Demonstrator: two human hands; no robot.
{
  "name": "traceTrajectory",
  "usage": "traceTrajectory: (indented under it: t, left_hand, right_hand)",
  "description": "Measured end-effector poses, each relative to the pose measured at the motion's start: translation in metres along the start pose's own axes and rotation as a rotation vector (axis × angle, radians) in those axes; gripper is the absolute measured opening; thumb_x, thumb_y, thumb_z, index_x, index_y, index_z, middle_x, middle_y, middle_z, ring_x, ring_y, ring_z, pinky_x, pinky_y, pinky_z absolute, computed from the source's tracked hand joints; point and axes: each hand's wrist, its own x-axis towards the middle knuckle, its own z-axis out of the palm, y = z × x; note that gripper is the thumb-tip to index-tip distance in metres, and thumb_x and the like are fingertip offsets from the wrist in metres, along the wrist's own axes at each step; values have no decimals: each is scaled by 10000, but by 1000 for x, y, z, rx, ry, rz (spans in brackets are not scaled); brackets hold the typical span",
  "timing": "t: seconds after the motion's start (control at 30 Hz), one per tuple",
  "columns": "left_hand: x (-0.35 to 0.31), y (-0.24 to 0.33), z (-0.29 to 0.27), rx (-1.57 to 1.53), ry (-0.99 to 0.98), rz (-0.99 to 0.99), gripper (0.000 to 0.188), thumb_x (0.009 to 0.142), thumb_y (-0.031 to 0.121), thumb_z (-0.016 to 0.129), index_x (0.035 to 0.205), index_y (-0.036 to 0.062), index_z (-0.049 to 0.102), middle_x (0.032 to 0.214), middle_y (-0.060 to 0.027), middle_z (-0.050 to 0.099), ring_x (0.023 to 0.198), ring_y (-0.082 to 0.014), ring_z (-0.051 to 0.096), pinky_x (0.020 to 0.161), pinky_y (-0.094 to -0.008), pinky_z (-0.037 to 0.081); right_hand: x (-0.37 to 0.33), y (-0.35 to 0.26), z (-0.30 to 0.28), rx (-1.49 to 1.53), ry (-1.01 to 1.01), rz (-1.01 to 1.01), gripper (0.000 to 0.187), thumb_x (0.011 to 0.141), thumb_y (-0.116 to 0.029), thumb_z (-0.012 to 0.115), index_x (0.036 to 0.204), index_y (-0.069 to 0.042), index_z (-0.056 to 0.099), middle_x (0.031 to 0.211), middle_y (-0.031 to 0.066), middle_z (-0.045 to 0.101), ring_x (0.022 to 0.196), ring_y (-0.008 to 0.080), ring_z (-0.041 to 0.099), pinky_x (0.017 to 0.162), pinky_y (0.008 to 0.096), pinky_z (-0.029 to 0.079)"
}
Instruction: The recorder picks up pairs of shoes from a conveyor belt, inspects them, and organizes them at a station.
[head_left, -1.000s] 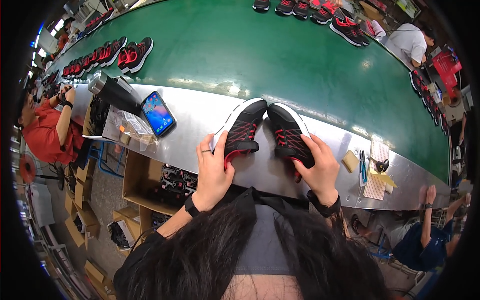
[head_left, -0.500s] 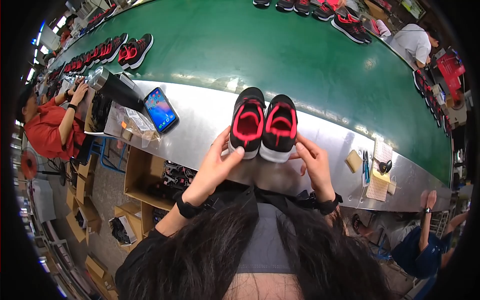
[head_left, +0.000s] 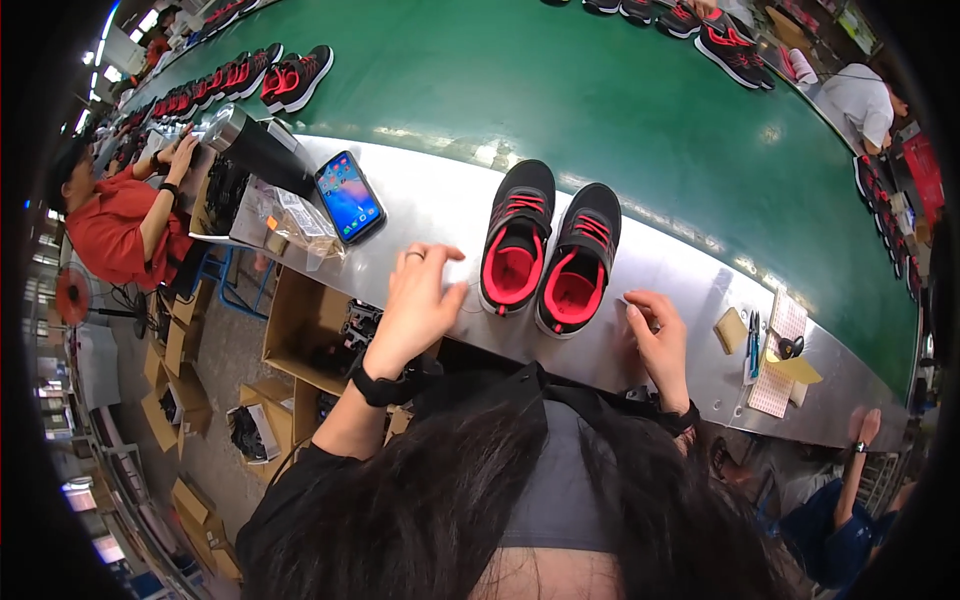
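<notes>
Two black sneakers with pink laces and lining, the left shoe [head_left: 519,225] and the right shoe [head_left: 583,250], stand side by side on the metal ledge in front of me. Their toes point away toward the green table and their heels face me. My left hand [head_left: 425,295] hovers just left of the pair, fingers loosely bent and thumb apart, holding nothing. To the right of the shoes is my right hand [head_left: 660,340], its fingers half curled with a gap to the thumb; it is also off the shoes and bears nothing.
On the ledge [head_left: 440,205] to the left lie a phone [head_left: 350,197], a dark bottle [head_left: 258,150] and a plastic bag [head_left: 305,225]. To the right are a tan block [head_left: 730,330], pens [head_left: 753,345] and a perforated board [head_left: 772,388]. Other sneakers [head_left: 298,80] line the green surface [head_left: 450,80]. Co-workers sit on both sides.
Both hands have let go of the sneakers and drawn apart from them. The shoes, tilted before, now rest flat on the ledge. The whole view has shifted slightly.
</notes>
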Motion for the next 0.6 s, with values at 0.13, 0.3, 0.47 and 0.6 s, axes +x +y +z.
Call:
traceTrajectory:
  t: [0.13, 0.3, 0.47, 0.6]
  left_hand:
    - [-13, -11, 24, -4, -86, 0, 161, 793, 133, 664, 915, 47, 606, 988, -144, 521, 944, -293, 508, 861, -373, 426]
    - [-6, -17, 28, -800, -92, -466, 105, 931, 136, 537, 891, 43, 566, 922, -56, 593, 855, -123, 554, 755, -276, 469]
    - [1, -15, 18, -1393, -93, -493, 89, 932, 139, 528, 888, 61, 534, 946, -62, 608, 924, -163, 572, 872, -312, 438]
    - [-2, -24, 23, -1410, 21, -423, 48, 915, 120, 515, 892, 80, 526, 1012, -72, 591, 1024, -178, 519, 901, -310, 375]
  right_hand:
    - [2, -4, 1, -46, -24, -7, 184, 856, -98, 621, 1017, -17, 653, 1056, 82, 612, 745, 128, 601, 700, 260, 483]
    - [0, -1, -14, 26, -55, 39, 188, 879, -133, 609, 1022, -21, 657, 978, 54, 627, 750, 99, 595, 646, 235, 472]
    - [-9, 8, -49, 193, 76, 296, 231, 916, -217, 584, 1049, -45, 662, 806, -8, 637, 725, 31, 561, 530, 165, 394]
    - [-13, 26, -91, 116, 246, 306, 236, 912, -226, 587, 1041, -43, 664, 793, -2, 640, 697, 46, 561, 547, 197, 422]
